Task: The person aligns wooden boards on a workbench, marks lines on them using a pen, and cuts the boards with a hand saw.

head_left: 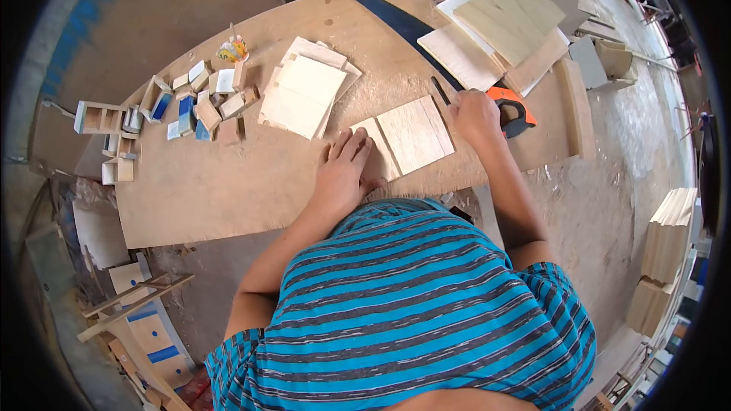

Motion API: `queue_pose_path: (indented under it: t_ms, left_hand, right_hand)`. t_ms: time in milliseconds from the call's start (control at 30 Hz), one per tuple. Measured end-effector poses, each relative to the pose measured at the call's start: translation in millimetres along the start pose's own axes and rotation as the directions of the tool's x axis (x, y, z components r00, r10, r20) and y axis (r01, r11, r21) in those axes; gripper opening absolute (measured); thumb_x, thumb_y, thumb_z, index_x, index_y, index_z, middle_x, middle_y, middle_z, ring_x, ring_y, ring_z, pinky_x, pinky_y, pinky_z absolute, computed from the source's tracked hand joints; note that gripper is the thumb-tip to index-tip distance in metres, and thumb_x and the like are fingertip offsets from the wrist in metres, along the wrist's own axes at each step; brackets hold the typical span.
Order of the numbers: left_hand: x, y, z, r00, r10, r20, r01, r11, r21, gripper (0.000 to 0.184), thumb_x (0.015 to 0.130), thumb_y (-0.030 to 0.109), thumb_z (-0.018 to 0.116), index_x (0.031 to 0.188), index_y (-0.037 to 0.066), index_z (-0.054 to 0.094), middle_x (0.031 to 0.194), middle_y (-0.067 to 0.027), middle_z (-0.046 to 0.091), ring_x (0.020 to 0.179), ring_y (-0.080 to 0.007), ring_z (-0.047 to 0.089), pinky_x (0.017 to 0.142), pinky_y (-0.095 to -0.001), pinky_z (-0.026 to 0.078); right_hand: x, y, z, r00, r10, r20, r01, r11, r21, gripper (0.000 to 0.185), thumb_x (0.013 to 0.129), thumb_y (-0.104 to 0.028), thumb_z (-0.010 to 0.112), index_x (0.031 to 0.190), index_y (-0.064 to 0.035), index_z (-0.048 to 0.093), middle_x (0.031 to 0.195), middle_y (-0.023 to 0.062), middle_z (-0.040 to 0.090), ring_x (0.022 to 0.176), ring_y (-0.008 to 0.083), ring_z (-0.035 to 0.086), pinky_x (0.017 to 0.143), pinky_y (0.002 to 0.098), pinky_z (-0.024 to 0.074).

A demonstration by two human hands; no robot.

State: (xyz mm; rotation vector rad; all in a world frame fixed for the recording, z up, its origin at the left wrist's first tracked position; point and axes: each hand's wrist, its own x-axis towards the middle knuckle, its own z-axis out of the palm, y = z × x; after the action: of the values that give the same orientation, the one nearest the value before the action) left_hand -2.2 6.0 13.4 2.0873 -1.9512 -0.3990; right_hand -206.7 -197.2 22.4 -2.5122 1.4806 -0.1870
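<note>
A light plywood piece (417,135) lies on the workbench in front of me, with a dark line or gap across it. My left hand (344,171) rests on its left part, fingers spread and pressed down. Beyond the piece's right edge is my right hand (478,116), its fingers curled closed; what they hold, if anything, is hidden. A slim black stick-like item (440,91) reaches to its fingertips, and I cannot tell whether it is gripped. Right beside that hand is a handsaw's orange and black handle (512,110). The dark saw blade (392,15) stretches away toward the far edge.
Stacked thin wood squares (304,87) sit left of centre. Small wood blocks (205,110), some blue or white, cluster farther left. Larger boards (510,19) are piled at the back right, near a wooden strip (576,106) along the bench's right end.
</note>
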Motion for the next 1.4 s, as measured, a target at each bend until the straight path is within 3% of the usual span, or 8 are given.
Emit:
queue_pose_path:
  t_ms: [267, 367, 500, 600, 700, 833, 867, 1400]
  left_hand:
    - [0.1, 0.4, -0.4, 1.000, -0.006, 0.007, 0.006, 1.000, -0.003, 0.081, 0.073, 0.044, 0.076, 0.139, 0.006, 0.047, 0.149, -0.0103, 0.039, 0.141, -0.0325, 0.032, 0.111, -0.0525, 0.029]
    - [0.3, 0.0, 1.5, 1.000, 0.001, 0.008, -0.001, 1.000, 0.011, 0.082, 0.072, 0.044, 0.077, 0.138, 0.005, 0.048, 0.149, -0.0108, 0.040, 0.140, -0.0322, 0.032, 0.111, -0.0504, 0.030]
    - [1.1, -6.2, 6.2, 0.999, 0.029, -0.040, -0.030, 0.999, -0.015, 0.083, 0.069, 0.046, 0.079, 0.135, 0.002, 0.051, 0.146, -0.0118, 0.043, 0.139, -0.0318, 0.035, 0.110, -0.0450, 0.033]
    - [0.9, -9.4, 10.8, 0.995, 0.051, -0.084, -0.053, 0.998, -0.021, 0.084, 0.068, 0.047, 0.080, 0.133, 0.000, 0.053, 0.144, -0.0123, 0.046, 0.138, -0.0319, 0.037, 0.110, -0.0422, 0.034]
    - [2.6, -7.9, 7.0, 0.998, 0.035, -0.045, -0.035, 0.999, -0.001, 0.086, 0.068, 0.048, 0.080, 0.134, 0.001, 0.052, 0.144, -0.0125, 0.046, 0.137, -0.0317, 0.038, 0.110, -0.0425, 0.034]
    - [3.5, -6.4, 6.3, 0.999, 0.016, -0.042, -0.016, 1.000, 0.003, 0.086, 0.068, 0.048, 0.080, 0.135, 0.003, 0.051, 0.144, -0.0135, 0.046, 0.138, -0.0319, 0.038, 0.110, -0.0426, 0.034]
    - [3.4, -4.9, 4.3, 0.999, 0.006, -0.035, -0.006, 1.000, -0.002, 0.086, 0.068, 0.048, 0.079, 0.136, 0.003, 0.051, 0.144, -0.0136, 0.046, 0.138, -0.0319, 0.038, 0.110, -0.0426, 0.034]
    - [3.9, -5.5, 5.1, 0.999, 0.016, -0.037, -0.016, 1.000, -0.021, 0.083, 0.064, 0.043, 0.082, 0.135, 0.008, 0.054, 0.145, -0.0118, 0.045, 0.137, -0.0333, 0.039, 0.108, -0.0433, 0.037]
  right_hand:
    - [9.8, 0.4, 13.1, 0.996, 0.041, 0.083, -0.038, 0.999, -0.033, 0.017, 0.077, -0.004, 0.057, 0.088, 0.0031, 0.069, 0.089, 0.0241, 0.068, 0.091, 0.0382, 0.068, 0.081, 0.0447, 0.0547]
    - [14.9, 2.8, 13.1, 0.991, 0.050, 0.123, -0.044, 0.998, -0.051, 0.017, 0.075, -0.010, 0.061, 0.087, 0.0009, 0.068, 0.086, 0.0229, 0.068, 0.086, 0.0362, 0.068, 0.075, 0.0449, 0.0544]
    - [12.2, -14.4, -8.0, 0.998, -0.003, -0.069, 0.024, 0.949, 0.314, 0.014, 0.074, -0.013, 0.065, 0.084, -0.0029, 0.062, 0.075, 0.0175, 0.064, 0.068, 0.0304, 0.064, 0.061, 0.0394, 0.0501]
    - [2.7, -44.1, -5.1, 0.967, -0.149, -0.205, 0.251, 0.689, 0.680, 0.011, 0.078, -0.009, 0.066, 0.083, -0.0036, 0.058, 0.065, 0.0098, 0.056, 0.056, 0.0173, 0.052, 0.055, 0.0298, 0.0443]
    - [-1.6, -62.2, 8.2, 0.948, -0.240, -0.208, 0.312, 0.589, 0.745, 0.006, 0.081, -0.005, 0.063, 0.085, -0.0031, 0.060, 0.065, 0.0087, 0.055, 0.056, 0.0121, 0.051, 0.054, 0.0283, 0.0441]
    - [-9.4, -68.0, 16.7, 0.934, -0.296, -0.201, 0.345, 0.598, 0.723, 0.003, 0.083, -0.003, 0.061, 0.086, -0.0030, 0.062, 0.065, 0.0108, 0.057, 0.054, 0.0167, 0.055, 0.054, 0.0291, 0.0449]
    - [-10.3, -64.3, 22.6, 0.935, -0.314, -0.167, 0.334, 0.619, 0.711, 0.004, 0.087, -0.004, 0.060, 0.088, -0.0012, 0.062, 0.067, 0.0044, 0.057, 0.059, 0.0072, 0.049, 0.055, 0.0244, 0.0414]
    - [-18.3, -75.5, 28.8, 0.911, -0.341, -0.233, 0.405, 0.631, 0.662, 0.004, 0.082, -0.009, 0.063, 0.083, -0.0071, 0.059, 0.074, 0.0129, 0.063, 0.063, 0.0306, 0.061, 0.057, 0.0344, 0.0481]
